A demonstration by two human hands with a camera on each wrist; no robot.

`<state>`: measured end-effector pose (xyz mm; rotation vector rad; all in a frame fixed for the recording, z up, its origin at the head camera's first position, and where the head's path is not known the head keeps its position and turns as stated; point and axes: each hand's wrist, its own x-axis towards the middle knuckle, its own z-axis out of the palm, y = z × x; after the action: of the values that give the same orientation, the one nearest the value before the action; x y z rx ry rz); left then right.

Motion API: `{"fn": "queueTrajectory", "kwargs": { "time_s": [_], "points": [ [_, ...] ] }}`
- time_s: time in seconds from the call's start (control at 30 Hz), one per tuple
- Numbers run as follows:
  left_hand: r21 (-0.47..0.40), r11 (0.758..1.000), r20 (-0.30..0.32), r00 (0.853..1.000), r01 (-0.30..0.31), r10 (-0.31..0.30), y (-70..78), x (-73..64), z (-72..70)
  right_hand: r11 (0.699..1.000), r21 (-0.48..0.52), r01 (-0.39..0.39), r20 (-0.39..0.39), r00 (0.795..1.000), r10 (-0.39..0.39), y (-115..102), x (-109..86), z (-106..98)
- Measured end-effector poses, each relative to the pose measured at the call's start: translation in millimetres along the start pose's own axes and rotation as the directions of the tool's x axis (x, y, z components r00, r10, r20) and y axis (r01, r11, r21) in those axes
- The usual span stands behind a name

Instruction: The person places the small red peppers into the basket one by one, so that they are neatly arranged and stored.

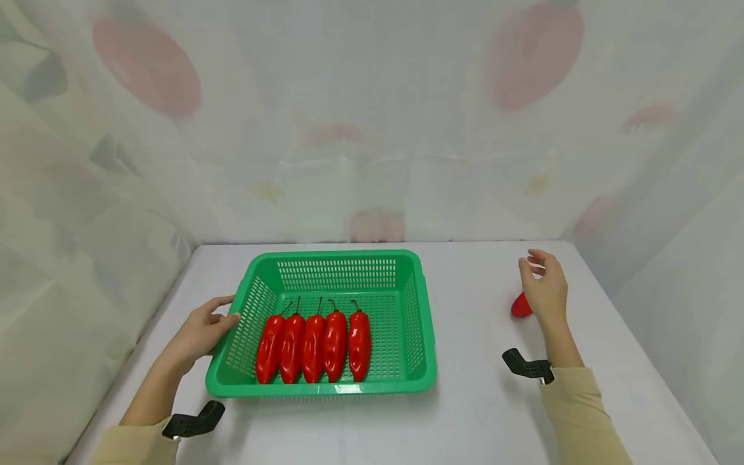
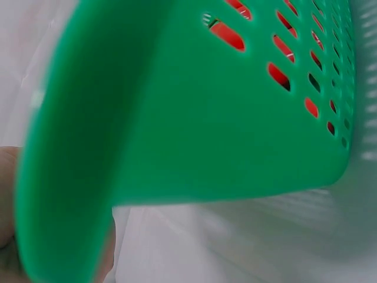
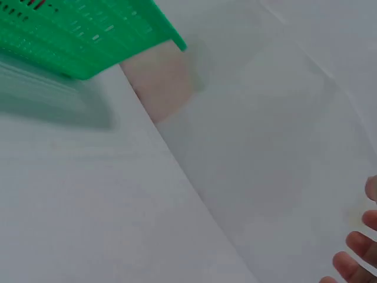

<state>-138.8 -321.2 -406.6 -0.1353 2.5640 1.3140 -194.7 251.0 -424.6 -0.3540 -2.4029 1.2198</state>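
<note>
A green plastic basket [image 1: 409,387] with slotted walls stands left of the table's middle. Several glossy red chili peppers [image 1: 312,349] with dark stems lie in it side by side, filling its left and middle part. My left hand [image 1: 200,332] grips the basket's left rim, its thumb on the rim. Up close in the left wrist view, the rim hides most of that hand. On the right, my right hand [image 1: 545,290] is raised over the table with loosely bent fingers and nothing in them. Another red pepper [image 1: 520,307] lies beneath it, partly hidden by the hand.
The white table [image 1: 471,413] reaches back to a pale curtain [image 1: 442,116] with faded red prints. Similar sheets hang at the left and right sides. Dark wrist mounts [image 1: 527,365] sit at both sleeves.
</note>
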Motion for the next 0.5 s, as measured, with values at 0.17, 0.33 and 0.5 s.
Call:
{"fn": "queueTrajectory", "kwargs": {
  "time_s": [0.17, 0.33, 0.5],
  "points": [
    [0.01, 1.0, -0.006, 1.0, 0.008, -0.008, -2.6, -0.2, -0.5, 0.996, -0.027, -0.089, 0.032, 0.995, 0.09, 16, -0.5, -3],
    [-0.011, 1.0, 0.006, 1.0, 0.0, 0.0, -3.1, 0.4, -0.3, 0.987, -0.051, -0.155, -0.007, 0.988, 0.155, 30, 0.5, -7],
    [-0.004, 1.0, 0.004, 1.0, -0.003, 0.003, -1.9, 1.3, -0.3, 0.968, -0.078, -0.24, 0.017, 0.97, 0.242, 39, -1.9, -10]
  ]
}}
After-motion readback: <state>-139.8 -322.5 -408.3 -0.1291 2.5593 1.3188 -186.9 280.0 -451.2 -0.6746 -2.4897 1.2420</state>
